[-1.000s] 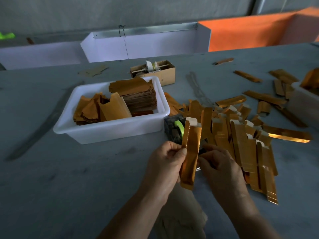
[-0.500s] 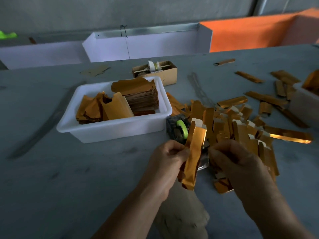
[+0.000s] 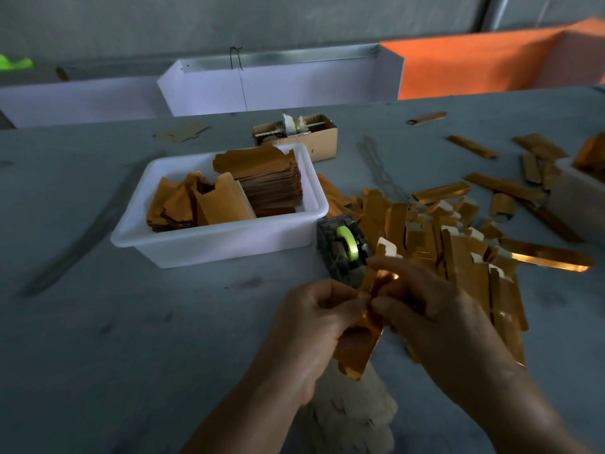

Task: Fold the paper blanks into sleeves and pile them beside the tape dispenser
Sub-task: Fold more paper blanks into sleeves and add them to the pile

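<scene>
Since half a second ago the right hand (image 3: 435, 312) has been brought in against the left hand (image 3: 314, 326), and the gold sleeve (image 3: 360, 345) is now pinched by both at its middle, where before only the left held it. Fingers of both hands are curled round the strip; its middle is covered by them, so the state of the fold there cannot be made out. Its white-tabbed top is seen above the right fingers (image 3: 393, 267), and its lower end hangs over a pale, blurred patch at the table edge that cannot be identified.

Just behind the hands the tape dispenser (image 3: 343, 247) with its green roll is partly hidden by the sleeve. To its right the pile of finished sleeves (image 3: 465, 257) is spread, its near part covered by the right hand. Flat paper blanks (image 3: 262, 178) are stacked in the white tub (image 3: 216, 247) left of the dispenser. A second tub (image 3: 576, 198) is cut off at the right edge.
</scene>
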Motion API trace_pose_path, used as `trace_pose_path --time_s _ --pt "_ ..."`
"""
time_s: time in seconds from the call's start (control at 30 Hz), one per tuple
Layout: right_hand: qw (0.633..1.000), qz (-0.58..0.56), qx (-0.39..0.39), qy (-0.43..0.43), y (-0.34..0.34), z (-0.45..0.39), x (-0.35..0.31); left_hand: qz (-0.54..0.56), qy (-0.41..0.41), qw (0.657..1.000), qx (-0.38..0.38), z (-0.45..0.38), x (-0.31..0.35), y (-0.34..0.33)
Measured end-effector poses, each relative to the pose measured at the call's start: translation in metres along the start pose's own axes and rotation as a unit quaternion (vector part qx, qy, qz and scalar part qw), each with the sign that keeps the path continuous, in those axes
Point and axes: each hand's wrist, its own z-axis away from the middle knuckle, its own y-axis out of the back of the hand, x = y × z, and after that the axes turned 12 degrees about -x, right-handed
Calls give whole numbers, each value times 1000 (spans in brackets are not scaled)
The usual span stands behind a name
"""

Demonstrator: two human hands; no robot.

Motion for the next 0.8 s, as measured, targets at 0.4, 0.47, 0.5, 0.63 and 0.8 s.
trace_pose_path --time_s 0.4,0.47,0.5,0.63,0.8 --pt "998 44 31 -35 -4 -2 1 6 18 999 -25 6 3 0" --pt "997 64 35 -37 -6 -2 -2 15 11 1000 -10 5 0 0" --pt "996 73 38 -42 -7 -1 -4 24 9 1000 -5 5 -1 -1" --pt "988 121 45 -83 -9 -2 -13 -11 -38 998 43 5 -5 -7" --pt "976 180 69 -103 -6 -6 -24 -114 -118 982 98 8 -2 -7"
